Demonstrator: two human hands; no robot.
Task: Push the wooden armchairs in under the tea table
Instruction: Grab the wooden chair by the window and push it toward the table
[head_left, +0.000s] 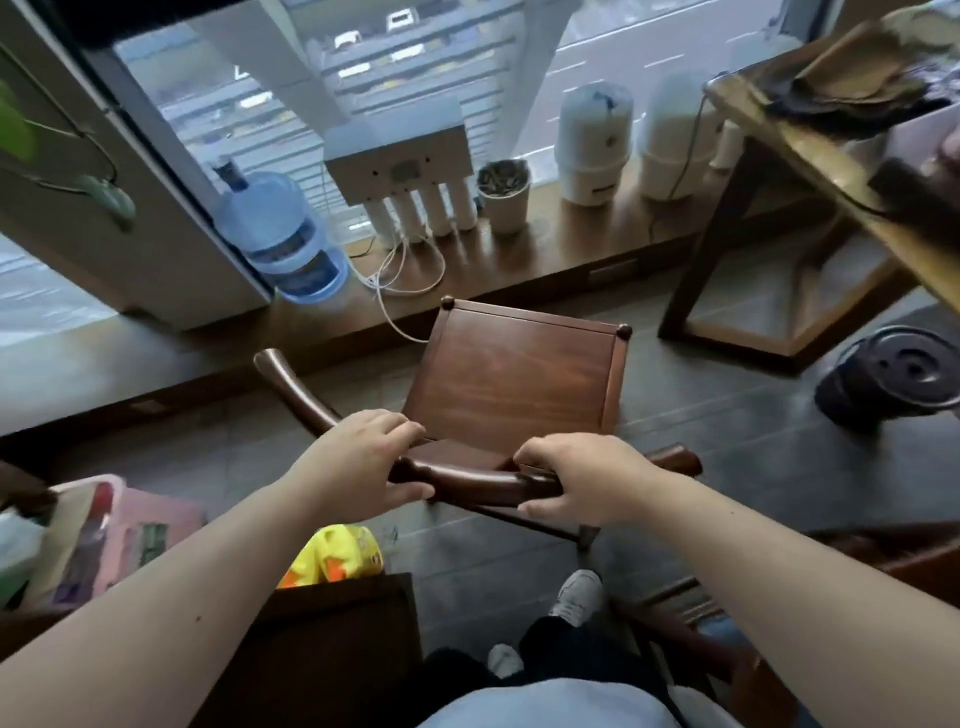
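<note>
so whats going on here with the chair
A person stands behind a wooden armchair, with the left hand and the right hand both gripping its curved back rail. The chair sits out on the open floor near the window ledge. The tea table is off to the right, so the chair is not tucked under it yet.

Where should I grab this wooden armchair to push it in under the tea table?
Grip the curved top rail of the wooden armchair from behind, as the left hand and right hand do now, spread either side of its middle. The rail is rounded and wraps easily, and the seat faces away, so a push probably steers it toward the tea table ahead-right.
</note>
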